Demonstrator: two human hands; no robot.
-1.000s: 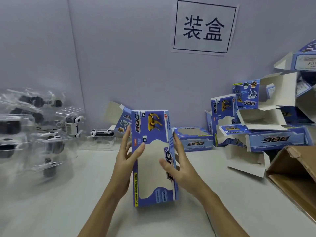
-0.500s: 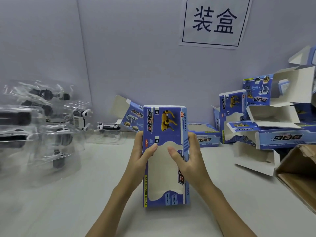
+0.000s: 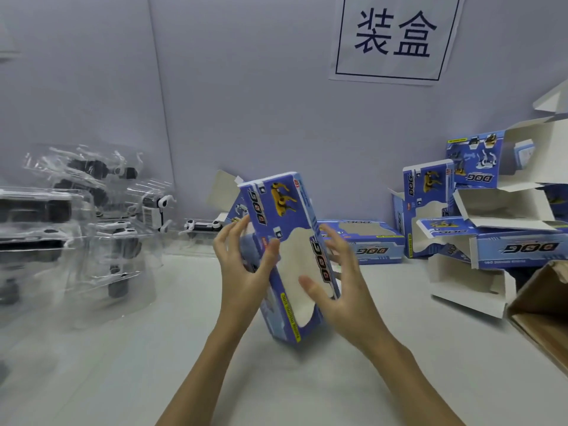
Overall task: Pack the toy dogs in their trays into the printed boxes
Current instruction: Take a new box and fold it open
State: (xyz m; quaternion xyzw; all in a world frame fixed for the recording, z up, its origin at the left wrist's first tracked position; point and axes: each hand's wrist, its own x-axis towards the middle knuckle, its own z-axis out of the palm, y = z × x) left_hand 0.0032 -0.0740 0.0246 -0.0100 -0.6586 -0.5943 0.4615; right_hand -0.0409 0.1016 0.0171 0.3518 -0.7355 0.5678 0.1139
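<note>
Centre of frame: blue printed box (image 3: pixel 287 247) stands on end on the white table (image 3: pixel 123 364), top leaning toward the left, its window cut-out facing the camera. Left hand (image 3: pixel 242 265) on its left side, fingers fairly straight, thumb on the front face. Right hand (image 3: pixel 338 281) on its right edge, fingers spread, motion-blurred. Left of frame: clear trays with toy dogs (image 3: pixel 92 222), stacked. Right of frame: pile of more printed boxes (image 3: pixel 479 216), several with flaps open; brown carton (image 3: pixel 544 305) at the right edge.
</note>
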